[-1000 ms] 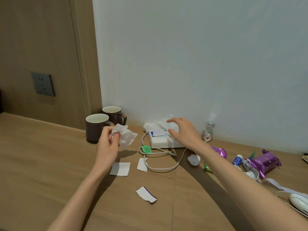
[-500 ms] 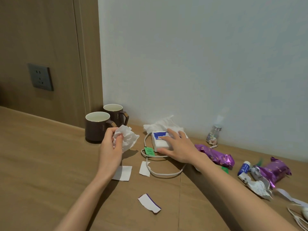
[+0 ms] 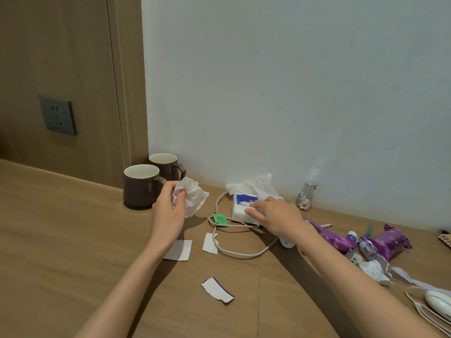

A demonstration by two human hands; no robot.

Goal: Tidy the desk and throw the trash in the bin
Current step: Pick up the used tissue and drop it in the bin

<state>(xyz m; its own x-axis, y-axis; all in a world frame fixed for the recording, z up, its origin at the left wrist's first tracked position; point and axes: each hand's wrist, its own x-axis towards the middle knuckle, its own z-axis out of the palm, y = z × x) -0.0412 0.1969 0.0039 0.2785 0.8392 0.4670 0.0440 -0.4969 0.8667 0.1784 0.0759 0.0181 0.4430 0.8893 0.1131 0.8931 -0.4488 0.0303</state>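
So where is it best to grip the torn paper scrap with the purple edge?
Probably pinch the torn paper scrap at its curled purple edge, coming from the near right. That end seems lifted off the desk; the rest lies flat.

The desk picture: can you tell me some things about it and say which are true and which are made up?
1. The left hand holds a crumpled white tissue. True.
2. Three dark brown mugs stand by the wall. False: two dark brown mugs stand there.
3. The right hand rests on the white and blue tissue pack. True.
4. The white cable is plugged into the grey wall socket. False: it lies looped on the wooden desk.
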